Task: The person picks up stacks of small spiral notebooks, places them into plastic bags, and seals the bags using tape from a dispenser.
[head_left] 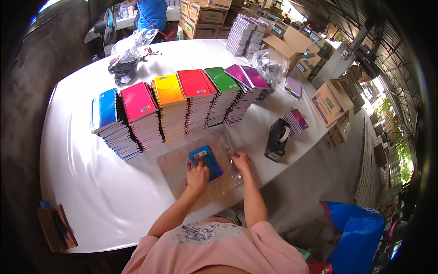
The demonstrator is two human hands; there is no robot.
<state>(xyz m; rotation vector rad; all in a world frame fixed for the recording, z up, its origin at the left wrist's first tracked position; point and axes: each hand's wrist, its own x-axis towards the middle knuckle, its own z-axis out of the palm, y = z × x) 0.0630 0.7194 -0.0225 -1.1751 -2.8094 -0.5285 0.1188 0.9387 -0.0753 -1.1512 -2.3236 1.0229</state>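
Note:
A blue spiral notebook lies on a clear plastic bag spread flat near the table's front edge. Near the notebook's upper left corner sits a small white label. My left hand rests on the notebook, its fingers reaching down to the label. To the right of the notebook, my right hand pinches the edge of the clear plastic. Just beyond the bag stands a row of tall notebook stacks: blue, pink, yellow, red, green and purple.
A black tape dispenser stands at the right, beside a small purple notebook stack. Crumpled clear plastic lies behind the row. At the lower left edge is a brown holder. A person in blue is across the table.

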